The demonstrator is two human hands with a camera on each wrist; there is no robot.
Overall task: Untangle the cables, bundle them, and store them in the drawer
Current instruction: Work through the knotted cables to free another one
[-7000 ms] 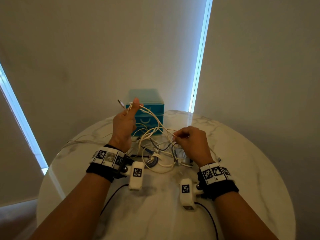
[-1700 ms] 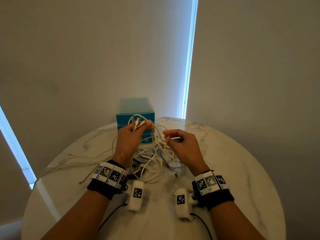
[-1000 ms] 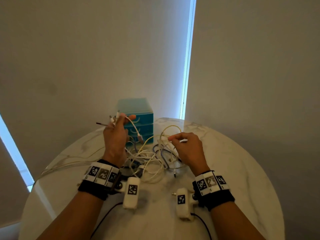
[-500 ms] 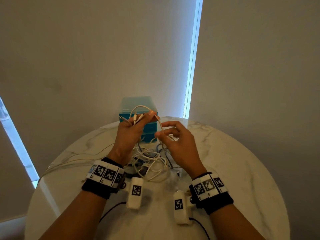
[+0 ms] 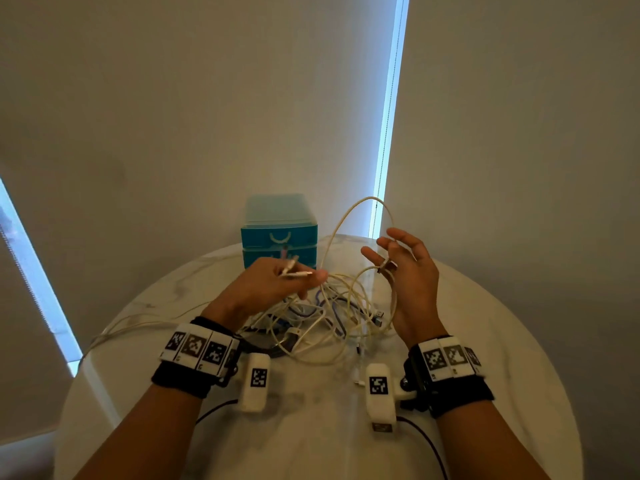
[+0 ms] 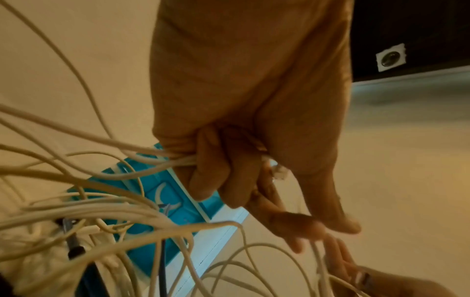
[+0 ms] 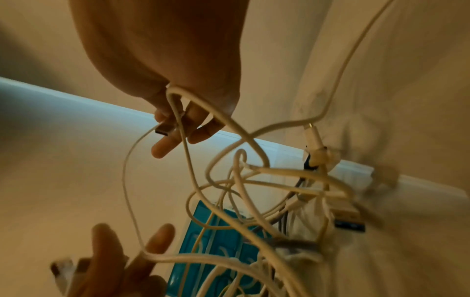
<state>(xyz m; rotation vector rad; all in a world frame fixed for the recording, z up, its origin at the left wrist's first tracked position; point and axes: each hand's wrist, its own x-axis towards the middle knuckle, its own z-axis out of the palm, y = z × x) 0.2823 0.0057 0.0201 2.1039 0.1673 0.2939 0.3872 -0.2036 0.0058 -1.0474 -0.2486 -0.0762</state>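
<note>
Cables hide the table; left fingers clamp several ends, right fingers pinch a plug

Hands: 2, left hand, right hand
Cables: 1 tangled heap, approx; exact no. can't tell
Drawer unit: 1, teal
Table: 1, round marble
Wrist cams: 2

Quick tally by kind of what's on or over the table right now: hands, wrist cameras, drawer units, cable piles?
Hands: 2 (left hand, right hand)
Wrist cameras: 2 (left wrist camera, right wrist camera)
Drawer unit: 1
Cable tangle: 1, strands too interwoven to count singly; both hands hold ends of it
Table: 1
Total: 7
</note>
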